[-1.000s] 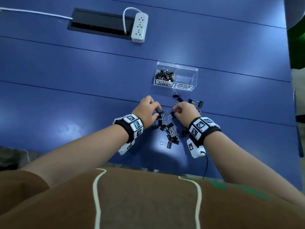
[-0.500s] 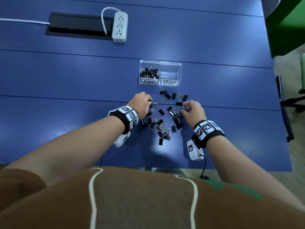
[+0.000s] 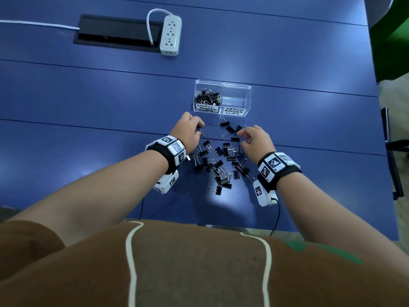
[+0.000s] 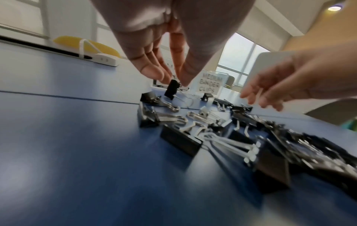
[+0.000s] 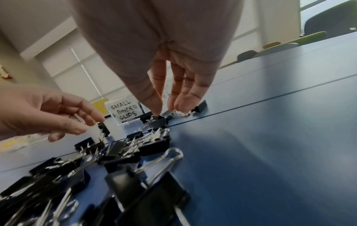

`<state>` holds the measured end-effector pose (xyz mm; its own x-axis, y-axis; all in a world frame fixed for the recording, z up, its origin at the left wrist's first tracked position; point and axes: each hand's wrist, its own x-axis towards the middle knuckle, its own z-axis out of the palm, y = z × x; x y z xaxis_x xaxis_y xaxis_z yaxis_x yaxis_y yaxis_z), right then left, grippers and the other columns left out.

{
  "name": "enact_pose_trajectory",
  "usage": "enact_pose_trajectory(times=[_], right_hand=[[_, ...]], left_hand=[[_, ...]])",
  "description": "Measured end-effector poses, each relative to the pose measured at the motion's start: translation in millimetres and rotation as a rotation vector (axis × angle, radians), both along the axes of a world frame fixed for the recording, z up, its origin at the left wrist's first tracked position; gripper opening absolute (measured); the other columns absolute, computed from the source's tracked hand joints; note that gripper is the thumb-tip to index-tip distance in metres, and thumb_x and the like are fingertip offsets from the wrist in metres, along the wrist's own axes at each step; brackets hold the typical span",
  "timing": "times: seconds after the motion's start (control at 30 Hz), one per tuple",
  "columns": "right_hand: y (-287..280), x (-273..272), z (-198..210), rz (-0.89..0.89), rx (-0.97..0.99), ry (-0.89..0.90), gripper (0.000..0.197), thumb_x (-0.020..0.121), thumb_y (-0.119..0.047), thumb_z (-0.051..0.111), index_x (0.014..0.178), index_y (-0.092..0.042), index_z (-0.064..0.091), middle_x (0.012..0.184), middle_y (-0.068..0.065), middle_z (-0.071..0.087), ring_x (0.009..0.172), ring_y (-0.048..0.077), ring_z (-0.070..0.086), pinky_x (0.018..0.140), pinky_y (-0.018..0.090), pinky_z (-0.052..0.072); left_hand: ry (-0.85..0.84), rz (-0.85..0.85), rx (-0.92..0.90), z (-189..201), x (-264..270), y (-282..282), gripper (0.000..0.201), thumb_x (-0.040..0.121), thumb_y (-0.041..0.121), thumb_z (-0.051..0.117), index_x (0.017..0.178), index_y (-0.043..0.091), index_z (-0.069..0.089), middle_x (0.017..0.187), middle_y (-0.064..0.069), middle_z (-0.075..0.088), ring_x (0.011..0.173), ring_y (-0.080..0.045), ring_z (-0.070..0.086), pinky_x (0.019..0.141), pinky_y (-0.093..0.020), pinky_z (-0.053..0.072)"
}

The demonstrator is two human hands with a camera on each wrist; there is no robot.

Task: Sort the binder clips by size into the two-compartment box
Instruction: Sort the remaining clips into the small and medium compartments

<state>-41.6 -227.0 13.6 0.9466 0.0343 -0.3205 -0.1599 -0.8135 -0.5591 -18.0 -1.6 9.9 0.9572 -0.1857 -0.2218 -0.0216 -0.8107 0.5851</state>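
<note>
Head view first: we're partway through, maybe half at best. The two-compartment box [image 3: 223,85] sits on the blue surface [image 3: 88,96] just past our hands. Its left side, labelled SMALL BINDER CLIPS, already holds a decent heap of small clips [image 3: 207,99], but the right side, labelled MEDIUM BINDER CLIPS, looks bare from here.

Still to sort: a loose pile of binder clips [image 3: 221,165] scattered between our wrists, plus a few strays near the box front. Most of these look like the bigger kind, so the medium side is basically all still to do, as far as we can judge.

Our left hand [image 3: 188,131] pinches one little clip [image 4: 172,89] between thumb and fingertips, lifted clear of the surface, near the small side. Our right hand [image 3: 254,138] has its fingers reaching down onto a clip [image 5: 157,123] at the far edge of the pile; we can't tell whether it's actually got a grip yet.
</note>
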Motion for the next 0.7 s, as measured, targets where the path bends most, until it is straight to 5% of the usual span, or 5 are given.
enact_pose_trajectory(times=[0.13,0.37,0.47,0.7], right_hand=[[17.5,1.9,0.4,0.149,0.012,-0.035,0.033,0.084,0.0,0.053,0.108,-0.016,0.069,0.1,0.003,0.054,0.095,0.022,0.053,0.089,0.03,0.046],[28.5,2.3,-8.8,0.4,-0.149,0.058,0.039,0.089,-0.001,0.047,0.121,-0.016,0.061,0.117,0.011,0.051,0.113,0.029,0.048,0.094,0.04,0.046],[25.9,1.1,-10.7,0.361,-0.167,0.08,0.03,0.089,-0.003,0.05,0.117,-0.011,0.057,0.12,0.009,0.048,0.106,0.028,0.052,0.088,0.037,0.046],[23.8,4.8,-4.8,0.261,-0.078,0.128,0.014,0.081,-0.014,0.068,0.089,-0.005,0.059,0.097,0.007,0.053,0.083,0.024,0.055,0.084,0.035,0.049]], left_hand=[[-0.036,-0.197,0.033,-2.7,-14.7,-13.7,0.02,0.086,0.001,0.054,0.102,0.006,0.064,0.106,-0.013,0.053,0.093,-0.027,0.056,0.081,-0.036,0.05],[0.073,-0.302,0.186,-10.3,-18.9,-17.1,0.033,0.089,0.004,0.052,0.121,0.005,0.056,0.116,-0.015,0.049,0.102,-0.031,0.052,0.082,-0.043,0.05],[0.08,-0.306,0.211,-11.8,-18.6,-17.3,0.027,0.09,0.006,0.054,0.117,0.005,0.056,0.117,-0.013,0.049,0.104,-0.03,0.053,0.082,-0.041,0.049],[0.093,-0.232,0.134,-7.1,-18.2,-17.3,0.017,0.085,0.007,0.058,0.101,0.006,0.054,0.11,-0.012,0.052,0.097,-0.029,0.053,0.08,-0.039,0.047]])
